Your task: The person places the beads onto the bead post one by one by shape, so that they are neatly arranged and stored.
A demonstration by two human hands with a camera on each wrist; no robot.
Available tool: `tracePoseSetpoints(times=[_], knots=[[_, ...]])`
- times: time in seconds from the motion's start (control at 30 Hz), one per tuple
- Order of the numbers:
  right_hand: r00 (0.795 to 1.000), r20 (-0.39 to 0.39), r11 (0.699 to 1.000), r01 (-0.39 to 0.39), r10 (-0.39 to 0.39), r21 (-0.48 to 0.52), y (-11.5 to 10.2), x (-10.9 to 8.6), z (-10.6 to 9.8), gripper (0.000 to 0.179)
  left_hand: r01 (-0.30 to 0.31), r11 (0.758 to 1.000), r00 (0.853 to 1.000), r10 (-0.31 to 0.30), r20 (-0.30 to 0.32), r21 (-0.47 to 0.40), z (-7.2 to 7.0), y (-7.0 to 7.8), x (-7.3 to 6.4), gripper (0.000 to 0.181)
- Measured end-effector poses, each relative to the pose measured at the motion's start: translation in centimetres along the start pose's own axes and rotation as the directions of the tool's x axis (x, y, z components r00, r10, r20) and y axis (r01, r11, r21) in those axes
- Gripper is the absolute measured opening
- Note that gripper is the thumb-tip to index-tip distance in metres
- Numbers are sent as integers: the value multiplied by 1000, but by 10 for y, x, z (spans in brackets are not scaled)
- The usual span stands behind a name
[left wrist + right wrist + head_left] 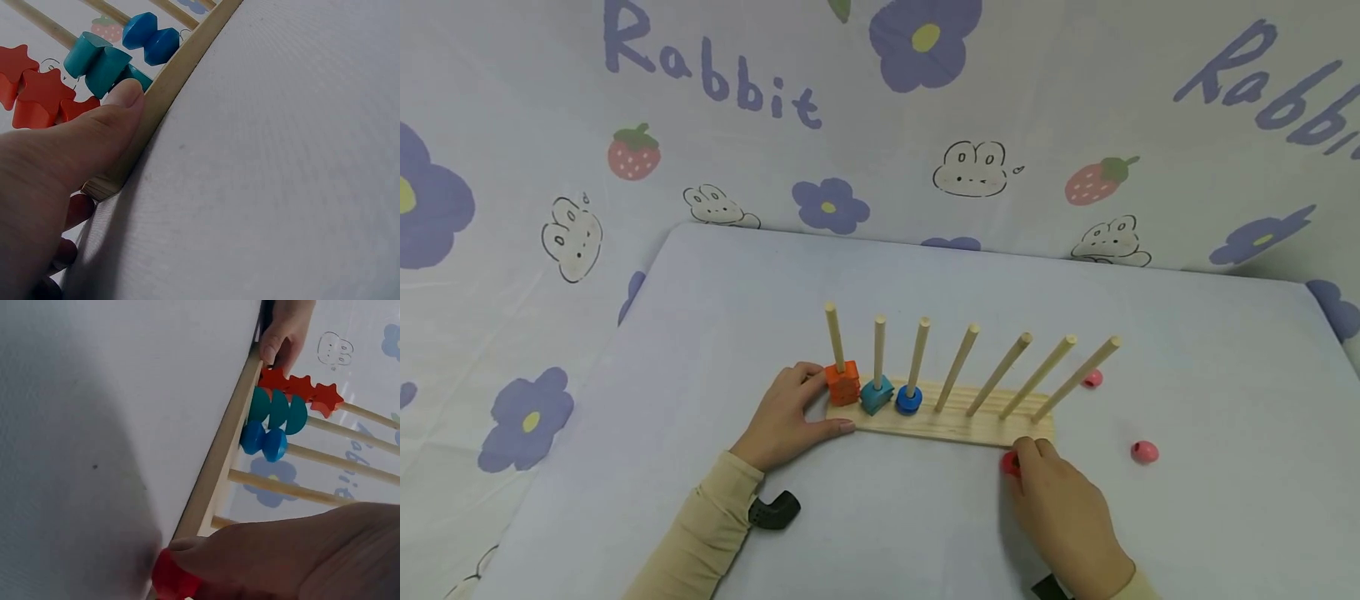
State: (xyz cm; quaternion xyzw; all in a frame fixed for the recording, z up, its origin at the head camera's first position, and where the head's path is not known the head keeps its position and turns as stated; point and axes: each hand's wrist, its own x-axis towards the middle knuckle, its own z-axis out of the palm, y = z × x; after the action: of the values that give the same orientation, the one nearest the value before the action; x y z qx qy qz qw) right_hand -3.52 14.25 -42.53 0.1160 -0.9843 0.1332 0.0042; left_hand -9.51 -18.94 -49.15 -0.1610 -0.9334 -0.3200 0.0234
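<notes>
A wooden peg board (955, 421) with several upright pegs lies across the table. My left hand (786, 417) holds its left end, the thumb along the front edge and the other fingers round the end and back. Red-orange star beads (47, 94) are stacked on the leftmost peg. Beside them are teal half-round beads (106, 65) on the second peg and two blue beads (264, 441) on the third; the other pegs are bare. At the board's front right corner, my right hand (1067, 517) pinches a red bead (172, 578), partly hidden by thumb and fingers.
Two pinkish-red beads lie on the table to the right: one (1145, 452) beyond my right hand, another (1092, 379) behind the rightmost peg. A black device (777, 510) sits at my left wrist. A printed cloth (880, 158) hangs behind the white table (700, 308).
</notes>
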Motion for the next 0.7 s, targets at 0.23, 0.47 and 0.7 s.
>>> tracePoseSetpoints(times=[0.23,0.47,0.7], knots=[[969,-212,988,145,-130,55,-18,0,-25,25,-11,1000,1000,11,-10,-2,2,-2,0,70],[852,-465,935,331,-240,124,-44,6,-60,44,-23,1000,1000,23,-6,4,3,-4,0,70],[789,-559,904,400,-257,150,-69,19,-84,46,-26,1000,999,26,-19,1,3,-4,0,71]])
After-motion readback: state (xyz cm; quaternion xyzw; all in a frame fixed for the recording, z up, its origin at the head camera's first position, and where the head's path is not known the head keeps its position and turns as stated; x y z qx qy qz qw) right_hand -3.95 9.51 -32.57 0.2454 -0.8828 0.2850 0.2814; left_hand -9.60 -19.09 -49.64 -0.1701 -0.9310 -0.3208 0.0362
